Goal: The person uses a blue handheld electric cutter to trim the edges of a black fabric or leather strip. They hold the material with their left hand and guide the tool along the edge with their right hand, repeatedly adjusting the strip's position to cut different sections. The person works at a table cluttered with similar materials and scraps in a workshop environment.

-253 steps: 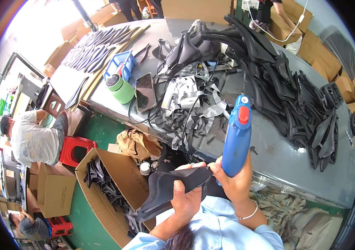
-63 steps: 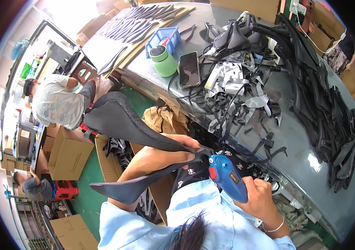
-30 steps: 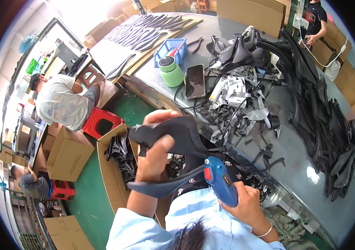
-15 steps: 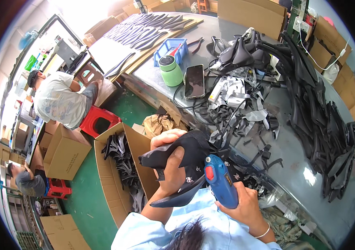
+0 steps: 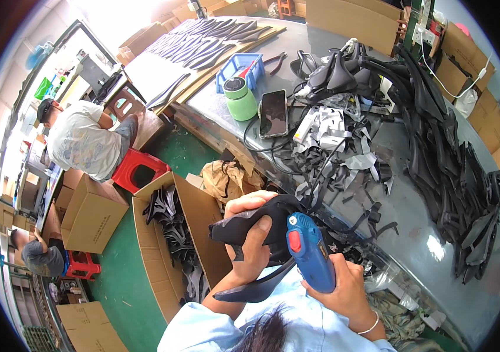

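My left hand (image 5: 253,246) grips a black bicycle saddle (image 5: 279,218) in front of my chest, thumb on the near side and fingers over the far edge. One curved wing of the saddle hangs low toward my shirt. In my right hand (image 5: 347,287) is a blue handheld power tool (image 5: 313,261) with a red button. Its head points up and sits against the right side of the saddle; its working tip is hidden. Just beyond, on the table, lies a heap of grey and black offcuts (image 5: 326,138).
Black saddles (image 5: 432,146) pile along the right of the metal table (image 5: 402,234). A phone (image 5: 273,114), green flask (image 5: 240,101) and blue basket (image 5: 253,69) stand farther back. A carton (image 5: 156,258) of black parts is on my left; beyond it a person (image 5: 88,138) sits on a red stool (image 5: 140,168).
My left hand and the saddle have shifted slightly right and down, and the saddle has turned a little. The blue tool now overlaps more of it. My right hand has hardly moved.
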Demonstrator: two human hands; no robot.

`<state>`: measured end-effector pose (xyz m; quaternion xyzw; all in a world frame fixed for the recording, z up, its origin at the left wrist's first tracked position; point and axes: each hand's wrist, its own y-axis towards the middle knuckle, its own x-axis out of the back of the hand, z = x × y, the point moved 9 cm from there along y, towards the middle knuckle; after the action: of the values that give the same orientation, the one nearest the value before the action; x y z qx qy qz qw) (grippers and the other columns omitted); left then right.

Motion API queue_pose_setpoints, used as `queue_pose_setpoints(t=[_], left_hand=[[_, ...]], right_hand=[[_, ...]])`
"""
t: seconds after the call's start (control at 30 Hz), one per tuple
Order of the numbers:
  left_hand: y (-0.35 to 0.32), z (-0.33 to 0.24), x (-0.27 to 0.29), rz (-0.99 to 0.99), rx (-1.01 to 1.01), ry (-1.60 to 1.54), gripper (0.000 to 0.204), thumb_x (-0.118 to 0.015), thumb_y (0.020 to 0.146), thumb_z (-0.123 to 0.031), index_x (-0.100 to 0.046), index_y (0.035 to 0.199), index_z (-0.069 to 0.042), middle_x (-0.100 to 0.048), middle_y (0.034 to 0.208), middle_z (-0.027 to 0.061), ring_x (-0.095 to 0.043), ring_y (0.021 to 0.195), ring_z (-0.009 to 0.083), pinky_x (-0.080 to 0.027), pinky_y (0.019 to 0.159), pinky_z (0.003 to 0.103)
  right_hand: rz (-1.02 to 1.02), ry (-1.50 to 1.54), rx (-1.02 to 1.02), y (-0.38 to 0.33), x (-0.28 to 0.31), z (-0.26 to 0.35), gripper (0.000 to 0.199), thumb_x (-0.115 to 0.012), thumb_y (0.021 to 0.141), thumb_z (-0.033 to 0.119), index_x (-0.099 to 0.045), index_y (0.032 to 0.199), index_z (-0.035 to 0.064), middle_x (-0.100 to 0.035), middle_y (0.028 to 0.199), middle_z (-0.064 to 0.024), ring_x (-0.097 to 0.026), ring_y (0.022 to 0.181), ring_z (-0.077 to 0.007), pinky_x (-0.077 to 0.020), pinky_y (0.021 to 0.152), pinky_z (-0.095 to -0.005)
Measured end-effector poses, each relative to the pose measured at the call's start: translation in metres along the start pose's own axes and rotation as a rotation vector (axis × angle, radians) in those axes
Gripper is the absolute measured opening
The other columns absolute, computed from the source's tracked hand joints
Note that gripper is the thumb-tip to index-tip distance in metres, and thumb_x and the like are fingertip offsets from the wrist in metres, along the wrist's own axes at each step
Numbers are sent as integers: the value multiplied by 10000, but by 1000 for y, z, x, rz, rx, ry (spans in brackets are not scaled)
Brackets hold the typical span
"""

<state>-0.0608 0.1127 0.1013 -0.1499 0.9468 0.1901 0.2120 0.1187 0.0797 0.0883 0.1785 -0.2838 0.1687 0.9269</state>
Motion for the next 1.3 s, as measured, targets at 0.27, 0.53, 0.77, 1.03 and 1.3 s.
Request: queue_pose_setpoints(t=[0.27, 0.53, 0.77, 1.03, 1.3], left_hand=[[8, 2, -2, 191, 279, 260, 270, -552, 792, 3, -513, 1059, -16, -570, 1056, 95, -536, 1001, 155, -410, 903, 296], [9, 13, -13, 495, 388, 483, 337, -541, 759, 65, -514, 1081, -30, -621, 995, 70, -594, 941, 159, -453, 850, 293], [3, 24, -19, 771, 335, 696, 314, -657, 710, -81, -622, 1004, 22, -619, 1036, 129, -580, 1029, 245, -432, 901, 390], [-48, 61, -43, 1041, 649, 459, 571, -646, 794, -137, -373, 1284, -31, -563, 1095, 155, -557, 1017, 244, -433, 878, 353], [-92, 90, -48, 846, 746, -177, 716, -605, 853, -438, -336, 1348, 3, -561, 1094, 134, -572, 995, 201, -470, 853, 343]], right_hand=[[-2, -203, 57, -4, 3, 0, 462, -811, 582, 194, -519, 889, 9, -585, 635, -105, -579, 545, -278, -452, 523, -366], [11, -99, 101, -5, -1, 3, 426, -787, 574, 157, -526, 870, -4, -557, 558, -83, -561, 478, -260, -444, 498, -332], [11, -74, 152, 0, 5, 15, 408, -779, 582, 149, -525, 867, 3, -556, 567, -79, -561, 482, -253, -442, 487, -334], [-153, 279, -145, 21, 20, -19, 452, -807, 646, 175, -508, 953, 31, -628, 735, -132, -633, 609, -268, -502, 563, -341], [-454, 418, -183, 24, 55, -48, 381, -768, 703, 133, -492, 944, 31, -554, 665, -28, -560, 591, -122, -457, 566, -273]])
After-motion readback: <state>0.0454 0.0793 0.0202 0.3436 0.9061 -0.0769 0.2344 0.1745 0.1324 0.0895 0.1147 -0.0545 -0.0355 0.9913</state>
